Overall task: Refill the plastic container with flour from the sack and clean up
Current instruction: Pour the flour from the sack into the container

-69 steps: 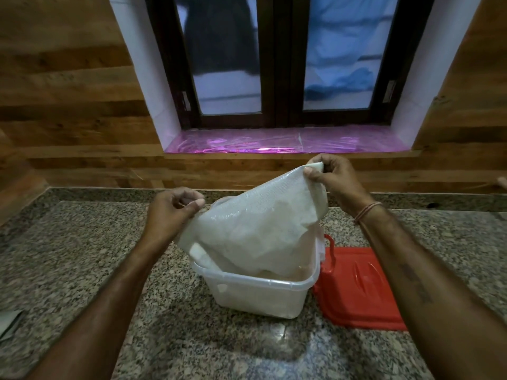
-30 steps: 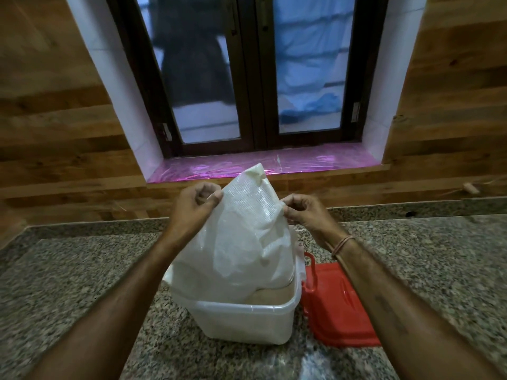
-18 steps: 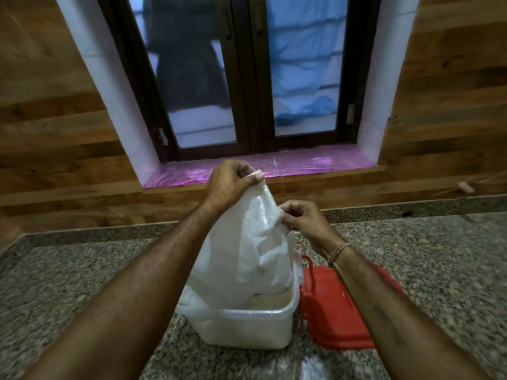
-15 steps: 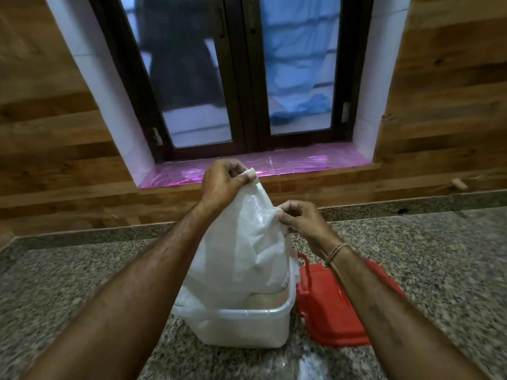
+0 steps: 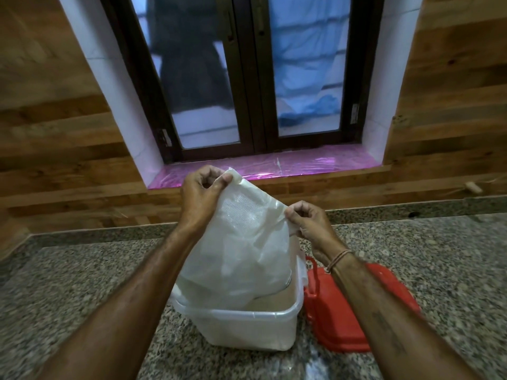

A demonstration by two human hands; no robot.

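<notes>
The sack (image 5: 241,256) hangs from the pinching fingers of the left hand (image 5: 201,198) at its top corner and of the right hand (image 5: 307,229) lower on its right edge; below both sets of fingers its bottom end sits in the plastic container (image 5: 247,327) on the counter (image 5: 82,283); the lid (image 5: 337,316) lies just right of the container, below the right fingers; the window sill (image 5: 301,165) runs behind the left fingers.

Speckled granite desk (image 5: 82,270) against wood-panelled wall (image 5: 55,119). Dark-framed two-pane window (image 5: 258,78) in a white recess. Shiny pink film on sill (image 5: 315,164). Small pale object (image 5: 473,187) on the wall ledge at right, unclear what.
</notes>
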